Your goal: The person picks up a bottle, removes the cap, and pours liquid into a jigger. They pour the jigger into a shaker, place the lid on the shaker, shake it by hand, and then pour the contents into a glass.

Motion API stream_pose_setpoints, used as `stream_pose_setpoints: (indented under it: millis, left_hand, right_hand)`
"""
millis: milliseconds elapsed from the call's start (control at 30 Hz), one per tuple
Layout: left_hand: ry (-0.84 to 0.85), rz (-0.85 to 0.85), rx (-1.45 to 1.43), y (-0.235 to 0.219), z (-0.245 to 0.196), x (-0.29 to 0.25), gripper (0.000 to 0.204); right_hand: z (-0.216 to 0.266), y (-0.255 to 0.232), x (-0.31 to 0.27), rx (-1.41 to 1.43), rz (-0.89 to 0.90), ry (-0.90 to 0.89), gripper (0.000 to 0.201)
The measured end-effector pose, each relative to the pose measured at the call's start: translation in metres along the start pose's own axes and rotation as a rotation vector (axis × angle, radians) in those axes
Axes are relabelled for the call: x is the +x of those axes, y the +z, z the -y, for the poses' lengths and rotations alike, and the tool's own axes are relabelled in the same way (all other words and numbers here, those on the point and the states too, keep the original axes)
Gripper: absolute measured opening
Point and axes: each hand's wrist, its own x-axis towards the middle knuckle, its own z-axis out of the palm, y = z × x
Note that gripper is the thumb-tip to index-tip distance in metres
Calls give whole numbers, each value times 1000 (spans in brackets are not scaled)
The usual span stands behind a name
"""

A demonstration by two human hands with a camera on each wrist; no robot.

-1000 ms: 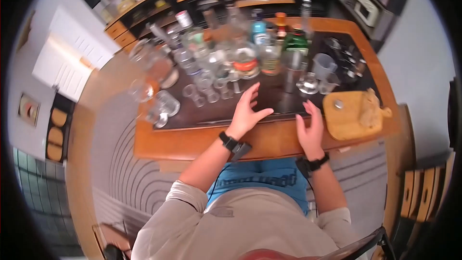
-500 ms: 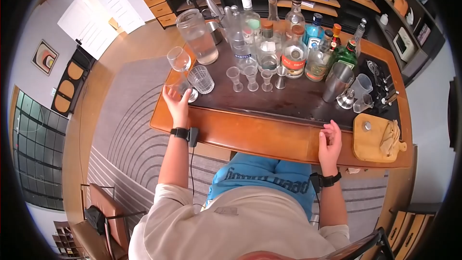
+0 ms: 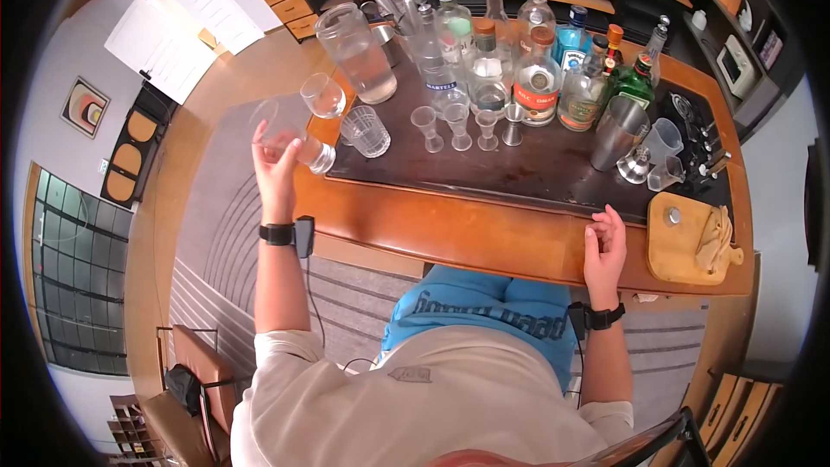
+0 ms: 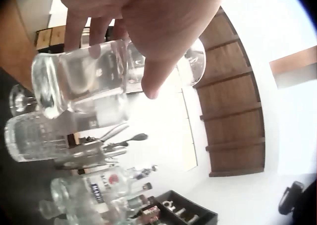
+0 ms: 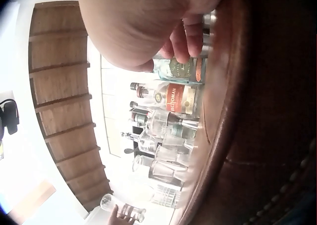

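Note:
My left hand (image 3: pixel 277 177) grips a clear drinking glass (image 4: pixel 94 79) with a thick base, thumb on one side and fingers on the other. It holds the glass tilted beyond the table's left front corner, base towards the table. Close by stand a stemmed glass (image 3: pixel 323 97) and a cut-pattern tumbler (image 3: pixel 367 131). My right hand (image 3: pixel 605 246) hovers by the front edge with loosely bent fingers, holding nothing. Left of the wooden board (image 3: pixel 666 264) is where it stays. In the right wrist view, bottles and glasses appear beyond its fingers (image 5: pixel 193 39).
A large glass jar (image 3: pixel 356 56) of clear liquid stands at the back left. Several small glasses (image 3: pixel 458 128) line up before a cluster of bottles (image 3: pixel 536 86). A metal shaker (image 3: pixel 620 134), jigger (image 3: pixel 634 166) and plastic cups (image 3: pixel 664 140) are at the right.
The left hand has swung from the table's middle to its left end, taken hold of the glass and lifted it leftward. The right hand has barely moved relative to the table edge.

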Motion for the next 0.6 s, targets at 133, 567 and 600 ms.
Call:
stream_pose_setpoints:
  millis: [133, 567, 600]
  left_hand:
    - [-45, 157, -57, 1, -85, 16, 74]
    - [118, 625, -80, 57, -244, 48, 112]
    - [125, 650, -74, 59, -247, 49, 114]
  right_hand:
    - [-2, 0, -1, 8, 10, -13, 54]
    - [-1, -1, -3, 5, 35, -25, 55]
    - [1, -1, -4, 13, 39, -20, 55]
